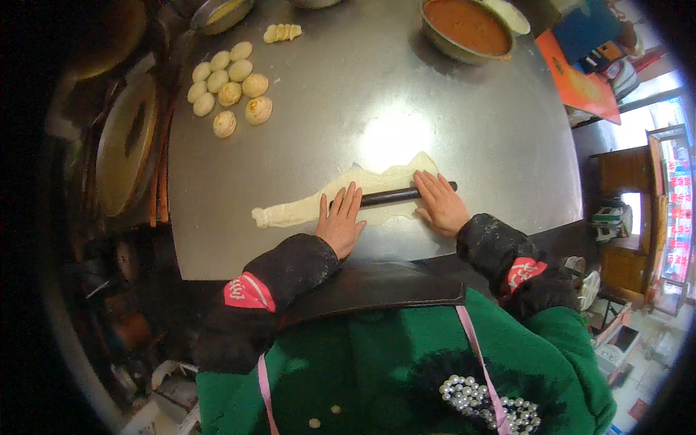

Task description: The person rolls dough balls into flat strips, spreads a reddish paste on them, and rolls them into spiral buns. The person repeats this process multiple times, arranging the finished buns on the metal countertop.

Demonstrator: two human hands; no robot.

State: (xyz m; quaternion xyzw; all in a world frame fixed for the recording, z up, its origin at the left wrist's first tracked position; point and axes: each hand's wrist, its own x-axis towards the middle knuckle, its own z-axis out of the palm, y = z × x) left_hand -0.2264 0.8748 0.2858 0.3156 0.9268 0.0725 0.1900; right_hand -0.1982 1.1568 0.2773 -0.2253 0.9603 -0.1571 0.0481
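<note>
A dark rolling pin (389, 197) lies across a long, thin sheet of pale dough (296, 213) on the metal worktop. My left hand (341, 220) rests flat over the pin's left end, fingers stretched forward. Near the other end, my right hand (441, 204) presses flat on the pin, its fingers extended and the pin's tip showing just past them. Neither hand's fingers wrap around the pin. The dough is wide with a ragged edge under the right half and narrows to a thicker end at the left. Part of it is hidden beneath the hands and pin.
Several round dough pieces (217, 81), some browned, sit at the worktop's (326, 119) upper left. Beyond them are a coiled dough piece (282, 33) and a metal bowl (222, 15). A bowl of reddish-brown sauce (468, 30) stands at the far right. A round pan (126, 145) is left of the worktop.
</note>
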